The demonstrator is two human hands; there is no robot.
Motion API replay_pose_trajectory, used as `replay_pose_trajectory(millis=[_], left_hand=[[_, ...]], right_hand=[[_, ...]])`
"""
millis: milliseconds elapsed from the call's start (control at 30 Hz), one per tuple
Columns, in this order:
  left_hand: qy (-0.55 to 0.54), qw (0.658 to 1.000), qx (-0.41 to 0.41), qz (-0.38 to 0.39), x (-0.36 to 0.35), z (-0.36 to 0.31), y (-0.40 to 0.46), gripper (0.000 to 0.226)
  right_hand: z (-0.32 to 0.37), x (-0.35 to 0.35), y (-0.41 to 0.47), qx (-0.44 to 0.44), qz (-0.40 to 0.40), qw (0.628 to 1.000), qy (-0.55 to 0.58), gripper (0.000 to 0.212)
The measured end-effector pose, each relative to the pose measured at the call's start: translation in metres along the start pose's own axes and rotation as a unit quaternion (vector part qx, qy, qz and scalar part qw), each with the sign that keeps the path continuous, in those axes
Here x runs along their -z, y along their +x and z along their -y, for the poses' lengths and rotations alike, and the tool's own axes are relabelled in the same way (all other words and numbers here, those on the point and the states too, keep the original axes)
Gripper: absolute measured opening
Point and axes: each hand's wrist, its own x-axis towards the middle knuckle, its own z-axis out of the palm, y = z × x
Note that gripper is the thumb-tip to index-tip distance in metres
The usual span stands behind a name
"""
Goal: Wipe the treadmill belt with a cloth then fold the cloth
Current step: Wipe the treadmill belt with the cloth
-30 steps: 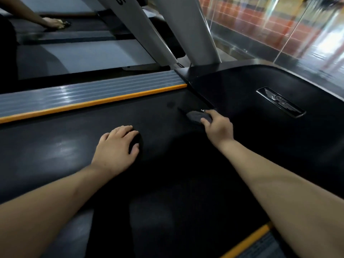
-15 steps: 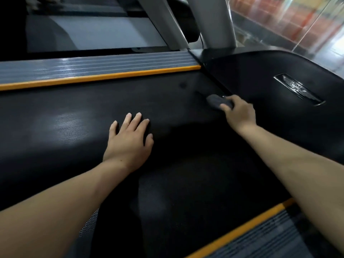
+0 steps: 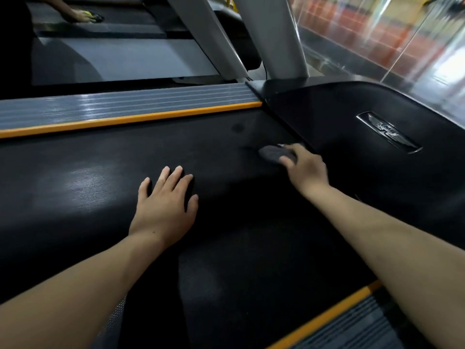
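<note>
Left hand (image 3: 166, 210) lies flat, palm down, on the black textured treadmill belt (image 3: 100, 197), fingers straight & slightly spread, holding nothing. Right hand (image 3: 305, 170) is further fwd, at the belt's front end, fingers & thumb curled round a small bunched dark grey cloth (image 3: 273, 153). Cloth sits on the belt, just beside the edge of the glossy black motor cover (image 3: 352, 172); most of it pokes out left of the fingers. Cover carries an oblong chrome badge (image 3: 388, 133), well apart from the hand. Grey ribbed side rail w/ orange edge strip (image 3: 125, 112) runs along the belt's far side; a second orange-edged rail (image 3: 347, 321) shows bottom right. Two grey uprights (image 3: 271, 36) rise behind the cover. Top left, on a neighbouring treadmill, another person's hand (image 3: 80, 15) rests on smth yellowish; can't tell what.
</note>
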Motion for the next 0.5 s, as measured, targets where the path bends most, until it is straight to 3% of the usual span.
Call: replay_pose_trajectory(millis=[133, 367, 433, 500], left_hand=[[0.0, 1.0, 0.003, 0.005, 0.0, -0.002, 0.0, 0.057], [-0.008, 1.0, 0.0, 0.006, 0.003, -0.001, -0.001, 0.057], [-0.01, 1.0, -0.002, 0.005, 0.004, 0.0, -0.002, 0.058], [-0.01, 1.0, -0.002, 0.003, 0.004, 0.0, -0.002, 0.058]], right_hand=[[-0.007, 0.006, -0.004, -0.044, -0.021, 0.999, 0.0, 0.036], [0.053, -0.042, -0.075, 0.159, 0.015, 0.985, 0.064, 0.038], [0.046, -0.027, -0.065, 0.181, 0.046, 0.981, 0.046, 0.041], [0.023, -0.01, -0.043, 0.145, 0.047, 0.988, 0.008, 0.04]])
